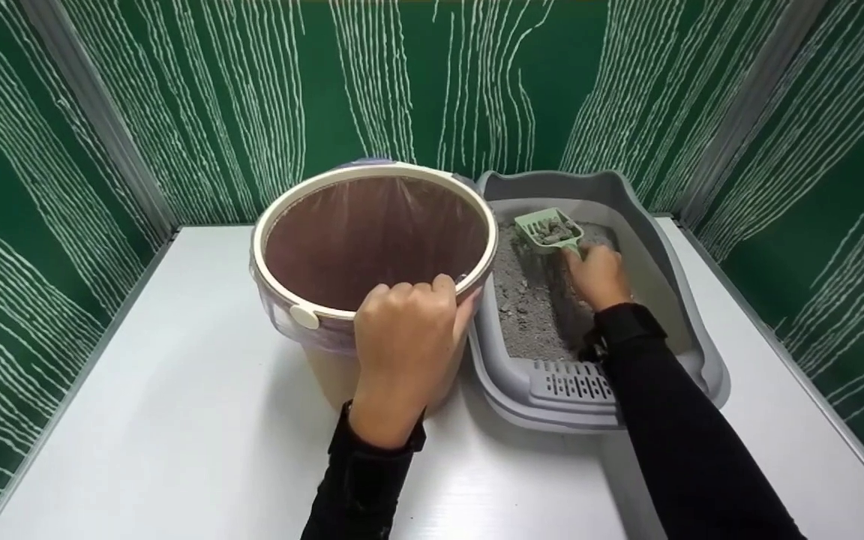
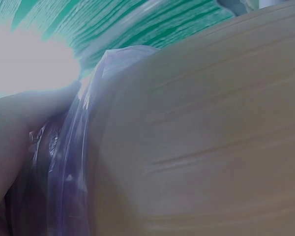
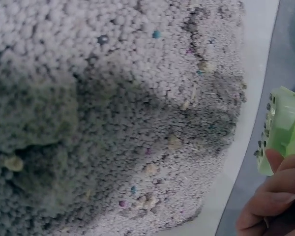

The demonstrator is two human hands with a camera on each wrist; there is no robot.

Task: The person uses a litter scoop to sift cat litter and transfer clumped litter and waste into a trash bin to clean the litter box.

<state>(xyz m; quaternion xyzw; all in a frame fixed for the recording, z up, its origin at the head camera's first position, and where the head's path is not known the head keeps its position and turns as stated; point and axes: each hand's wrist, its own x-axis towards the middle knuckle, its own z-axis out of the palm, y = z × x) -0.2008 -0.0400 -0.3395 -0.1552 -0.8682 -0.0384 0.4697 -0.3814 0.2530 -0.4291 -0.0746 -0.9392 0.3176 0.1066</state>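
Observation:
My left hand (image 1: 406, 330) grips the near right rim of a trash can (image 1: 327, 369) with its fingers curled over the edge. A clear, purplish bag (image 2: 71, 167) lines the can and folds down outside the rim. In my right hand (image 1: 601, 276) is the handle of a light green slotted litter scoop (image 1: 528, 220), held above the litter box (image 1: 683, 304). Grey clumps (image 1: 552, 230) lie in the scoop. Grey granular litter (image 3: 137, 93) covers the box floor, with a dark furrow and scattered clumps. The right wrist view shows the scoop's side and curled fingers (image 3: 273, 189).
The can and the box stand side by side on a white table (image 1: 177, 420). Green panels (image 1: 372, 82) with white streaks enclose the back and sides, joined by grey corner posts (image 1: 94, 112). A slotted step (image 1: 571, 381) forms the box's near edge.

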